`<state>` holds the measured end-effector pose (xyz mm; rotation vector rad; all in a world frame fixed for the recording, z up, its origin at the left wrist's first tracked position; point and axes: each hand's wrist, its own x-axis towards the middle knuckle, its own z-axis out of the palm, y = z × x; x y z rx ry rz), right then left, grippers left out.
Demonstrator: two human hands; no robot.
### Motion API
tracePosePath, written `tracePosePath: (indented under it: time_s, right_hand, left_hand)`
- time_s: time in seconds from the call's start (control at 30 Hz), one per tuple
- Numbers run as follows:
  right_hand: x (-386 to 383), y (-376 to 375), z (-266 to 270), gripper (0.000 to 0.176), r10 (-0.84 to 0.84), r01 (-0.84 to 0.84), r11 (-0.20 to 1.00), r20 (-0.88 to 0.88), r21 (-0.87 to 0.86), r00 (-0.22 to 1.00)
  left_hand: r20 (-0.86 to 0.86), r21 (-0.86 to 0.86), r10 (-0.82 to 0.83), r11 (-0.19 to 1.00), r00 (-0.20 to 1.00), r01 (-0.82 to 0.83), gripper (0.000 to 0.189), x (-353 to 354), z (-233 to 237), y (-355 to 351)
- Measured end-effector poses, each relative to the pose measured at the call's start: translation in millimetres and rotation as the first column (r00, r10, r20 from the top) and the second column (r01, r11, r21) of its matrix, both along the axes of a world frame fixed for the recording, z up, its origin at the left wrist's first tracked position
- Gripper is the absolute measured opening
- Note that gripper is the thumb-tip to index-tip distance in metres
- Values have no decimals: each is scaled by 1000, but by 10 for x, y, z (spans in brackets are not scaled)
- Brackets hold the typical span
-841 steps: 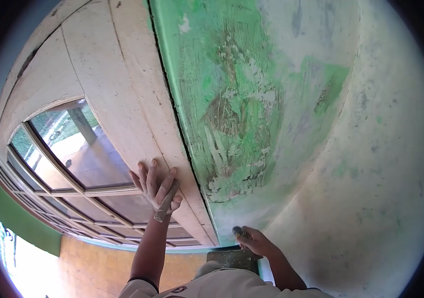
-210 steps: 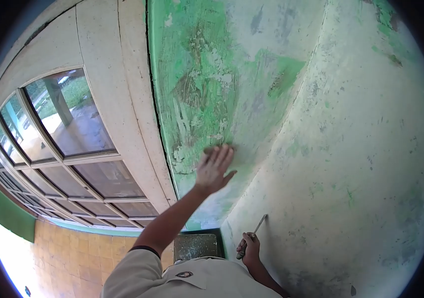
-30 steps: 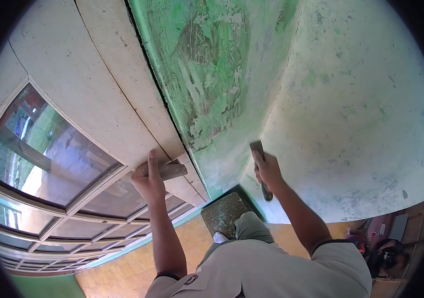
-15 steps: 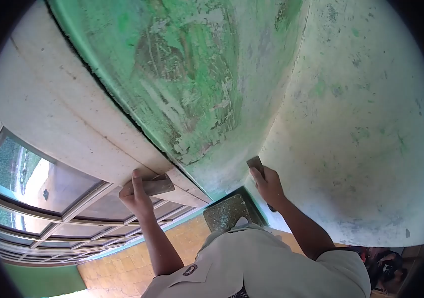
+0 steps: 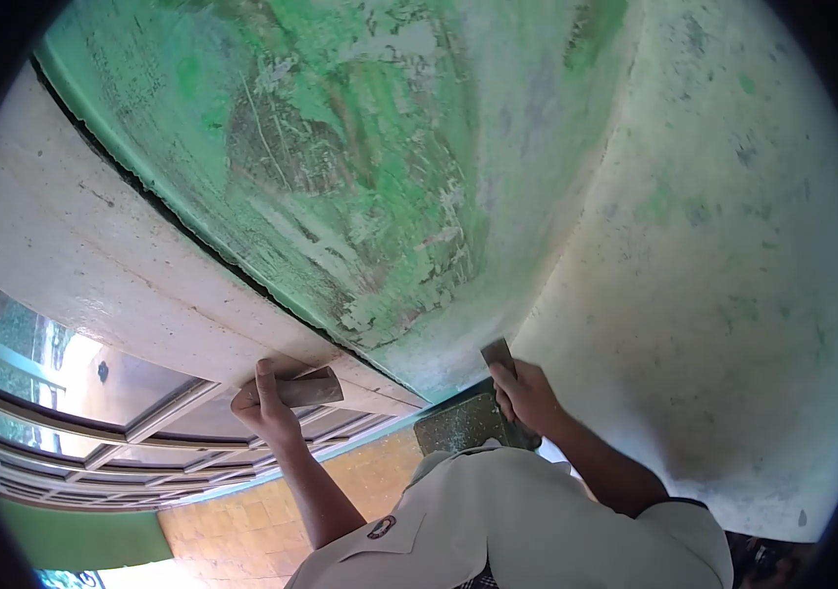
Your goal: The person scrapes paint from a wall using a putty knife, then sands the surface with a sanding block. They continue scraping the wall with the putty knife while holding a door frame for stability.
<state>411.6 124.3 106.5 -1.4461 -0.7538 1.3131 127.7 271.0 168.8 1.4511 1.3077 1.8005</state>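
My left hand (image 5: 270, 412) is closed around a flat, grey-brown scraper plate (image 5: 313, 389), its thumb pointing up. It is in front of the pale door-like panel (image 5: 183, 304) beside the window. My right hand (image 5: 534, 398) grips a putty knife (image 5: 497, 351), with the dark blade pointing up. That blade is close to the inner corner where the patchy green wall (image 5: 370, 196) meets the whitish wall (image 5: 723, 265). Worn paint and bare grey patches show on the green wall. The knife's handle is mostly hidden in my fingers.
Below my right hand stands a dark, paint-speckled stool top (image 5: 453, 428). A window with metal bars (image 5: 134, 422) runs along the left. Orange tiles (image 5: 233, 540) cover the floor, and a low green wall (image 5: 85, 535) shows at lower left.
The view has shifted, so the walls sit further left and lower. My right hand with the putty knife is now slightly lower, over the stool's edge. Both hands keep their tools.
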Motion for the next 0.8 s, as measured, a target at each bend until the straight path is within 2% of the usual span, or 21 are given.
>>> tracePosePath:
  time_s: [0.03,0.1,0.17,0.23,0.4,0.47,0.5,0.57,0.6,0.67,0.7,0.77,0.8]
  right_hand:
    - [2,-61,-168,28,-14,9,998,-98,-58,995]
    - [37,-86,-414,26,-15,6,999,-159,-54,987]
    - [86,-157,-458,25,-15,5,999,-218,-47,976]
    - [150,-212,-419,23,32,-62,996,-360,-70,932]
    - [186,-483,-546,23,92,-161,978,-419,-132,903]
    - [142,-506,-570,21,22,-92,986,-444,-137,896]
    - [121,-543,-594,21,49,-124,982,-448,-141,893]
    - [67,-608,-639,32,103,-156,982,-382,-110,918]
    - [38,-648,-660,32,120,-173,979,-388,-104,914]
    - [15,-728,-666,45,248,-284,947,-224,-149,943]
    - [23,-747,-634,45,259,-296,944,-224,-148,939]
    - [54,-756,-555,51,304,-304,928,-37,-215,952]
    - [62,-772,-583,51,315,-314,926,-29,-211,949]
  left_hand:
    - [5,-4,8,1000,1000,-8,53,-1,1,3]
    - [10,-13,16,1000,1000,-15,52,-9,-7,-2]
    - [9,-4,31,1000,999,-31,52,29,8,-13]
    - [9,15,53,998,999,-54,52,45,32,-12]
    - [-49,11,50,999,998,-50,51,40,68,-25]
    - [-39,8,73,997,997,-72,50,24,34,-10]
    - [-38,-1,61,998,997,-61,50,27,40,-16]
    - [-39,-19,25,1000,999,-25,52,-18,38,-23]
    - [-46,-14,42,999,998,-43,52,-27,45,-22]
    - [-27,-36,26,999,999,-27,54,-17,45,-22]
    - [-23,-35,27,999,999,-28,54,-29,28,-19]
    - [-19,-28,33,999,999,-33,54,28,108,-52]
    - [-17,-21,24,999,1000,-24,54,39,138,-65]
